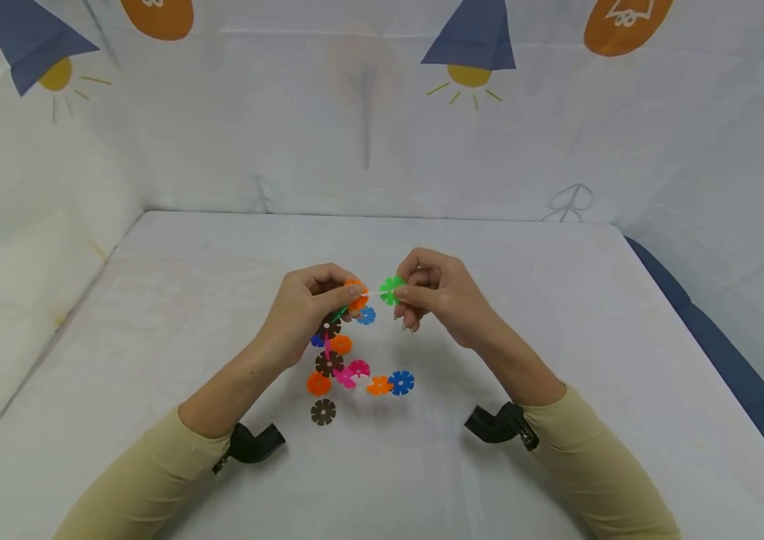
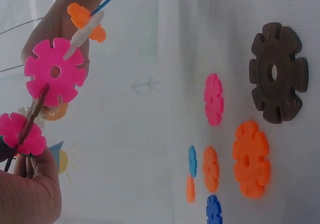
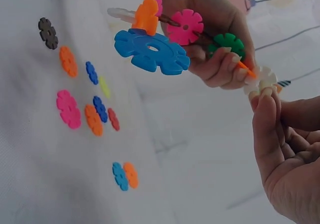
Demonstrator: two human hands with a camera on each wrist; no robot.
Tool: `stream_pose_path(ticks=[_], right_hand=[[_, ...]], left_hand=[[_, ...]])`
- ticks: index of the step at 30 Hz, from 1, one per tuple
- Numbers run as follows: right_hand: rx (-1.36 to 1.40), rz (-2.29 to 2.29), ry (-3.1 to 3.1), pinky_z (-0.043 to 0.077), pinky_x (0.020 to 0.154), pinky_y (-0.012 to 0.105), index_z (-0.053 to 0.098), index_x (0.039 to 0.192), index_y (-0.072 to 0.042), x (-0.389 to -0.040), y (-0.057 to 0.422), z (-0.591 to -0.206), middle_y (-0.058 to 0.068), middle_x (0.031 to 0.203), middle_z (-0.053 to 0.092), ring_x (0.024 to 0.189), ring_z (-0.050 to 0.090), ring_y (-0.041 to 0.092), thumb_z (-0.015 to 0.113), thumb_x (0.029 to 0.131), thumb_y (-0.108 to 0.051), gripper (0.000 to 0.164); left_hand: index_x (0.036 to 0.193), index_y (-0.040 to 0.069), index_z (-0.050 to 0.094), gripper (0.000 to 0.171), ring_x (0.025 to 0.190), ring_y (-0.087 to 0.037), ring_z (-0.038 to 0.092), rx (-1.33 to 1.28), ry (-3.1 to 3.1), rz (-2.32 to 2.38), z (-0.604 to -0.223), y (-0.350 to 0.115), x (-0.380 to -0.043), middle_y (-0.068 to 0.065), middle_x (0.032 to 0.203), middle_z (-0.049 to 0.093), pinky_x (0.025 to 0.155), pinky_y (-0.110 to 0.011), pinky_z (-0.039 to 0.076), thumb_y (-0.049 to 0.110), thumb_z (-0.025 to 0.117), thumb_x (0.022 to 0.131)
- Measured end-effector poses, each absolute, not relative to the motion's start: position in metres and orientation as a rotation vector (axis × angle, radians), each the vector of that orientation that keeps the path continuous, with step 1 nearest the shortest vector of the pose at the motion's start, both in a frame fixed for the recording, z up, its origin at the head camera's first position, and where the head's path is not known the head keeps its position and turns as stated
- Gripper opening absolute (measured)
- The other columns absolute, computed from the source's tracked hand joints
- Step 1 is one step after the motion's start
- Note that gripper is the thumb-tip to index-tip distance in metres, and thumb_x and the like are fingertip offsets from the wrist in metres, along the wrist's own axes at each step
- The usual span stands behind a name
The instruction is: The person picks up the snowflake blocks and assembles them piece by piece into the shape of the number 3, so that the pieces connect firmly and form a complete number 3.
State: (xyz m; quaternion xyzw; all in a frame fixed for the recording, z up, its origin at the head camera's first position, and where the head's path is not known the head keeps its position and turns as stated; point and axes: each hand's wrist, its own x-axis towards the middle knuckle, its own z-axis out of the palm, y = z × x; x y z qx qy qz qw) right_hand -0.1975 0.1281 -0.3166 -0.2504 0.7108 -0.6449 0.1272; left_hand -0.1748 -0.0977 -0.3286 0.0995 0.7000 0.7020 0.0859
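Note:
My left hand [image 1: 311, 306] pinches an orange notched snowflake disc [image 1: 357, 294] at the top of a linked chain. Below that grip hang a dark green disc [image 3: 229, 45], brown discs seen edge-on in the left wrist view, pink discs [image 2: 55, 72], a white one [image 2: 84, 34], an orange one [image 3: 146, 17] and a blue disc [image 3: 152, 50] at the free end. Between finger and thumb, my right hand [image 1: 441, 298] holds a bright green disc [image 1: 390, 289]. A white disc [image 3: 262, 79] spans the short gap between both hands, edge-on in the head view.
Loose discs lie on the white tabletop [image 1: 557, 337] below the hands, among them a brown disc [image 1: 323, 412], an orange disc [image 1: 318, 383] and a pink disc [image 3: 68, 109]. A printed white curtain [image 1: 287, 135] stands behind the table. Black wrist cameras [image 1: 257, 444] sit at both sleeves.

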Motion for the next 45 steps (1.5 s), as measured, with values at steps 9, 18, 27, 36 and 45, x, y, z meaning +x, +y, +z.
stream_pose_path(ticks=[9,18,27,36,45], right_hand=[[-0.704,-1.912,2.042,0.058,0.055,0.032,0.052,0.099,0.004,-0.2,0.125,-0.321,0.007,0.069,0.069,0.052,0.062,0.025,0.059,0.095,-0.001,0.009],[-0.689,-1.972,2.026,0.059,0.055,0.033,0.053,0.098,0.002,-0.199,0.126,-0.32,0.005,0.069,0.07,0.053,0.063,0.02,0.059,0.095,-0.002,0.008],[-0.672,-2.058,2.02,0.058,0.056,0.032,0.052,0.097,0.0,-0.2,0.13,-0.318,0.007,0.072,0.071,0.055,0.065,0.021,0.058,0.095,-0.001,0.007],[-0.614,-2.063,1.972,0.059,0.059,0.033,0.051,0.098,0.0,-0.201,0.131,-0.317,0.006,0.073,0.072,0.057,0.067,0.018,0.056,0.095,-0.001,0.006],[-0.667,-1.798,2.111,0.061,0.072,0.04,0.06,0.096,0.002,-0.205,0.135,-0.315,0.012,0.081,0.071,0.068,0.068,0.033,0.061,0.093,-0.008,0.01]], left_hand=[[0.101,0.004,0.065,0.016,0.073,-0.016,0.061,0.272,2.066,2.121,-0.33,-0.1,-0.177,-0.003,0.085,0.065,0.066,-0.024,0.053,0.019,0.064,0.096],[0.105,0.005,0.064,0.019,0.08,-0.022,0.065,0.283,2.012,2.15,-0.329,-0.1,-0.178,-0.001,0.086,0.065,0.078,-0.027,0.057,0.022,0.063,0.096],[0.114,0.005,0.06,0.022,0.085,-0.016,0.067,0.313,1.965,2.169,-0.327,-0.104,-0.18,-0.003,0.096,0.064,0.086,-0.029,0.058,0.022,0.056,0.1],[0.114,0.008,0.061,0.019,0.084,-0.016,0.067,0.27,2.004,2.173,-0.322,-0.108,-0.18,-0.002,0.099,0.062,0.084,-0.028,0.059,0.021,0.059,0.099],[0.111,0.01,0.064,0.02,0.076,-0.017,0.066,0.259,2.081,2.065,-0.318,-0.113,-0.181,-0.003,0.094,0.065,0.076,-0.027,0.058,0.025,0.063,0.097]])
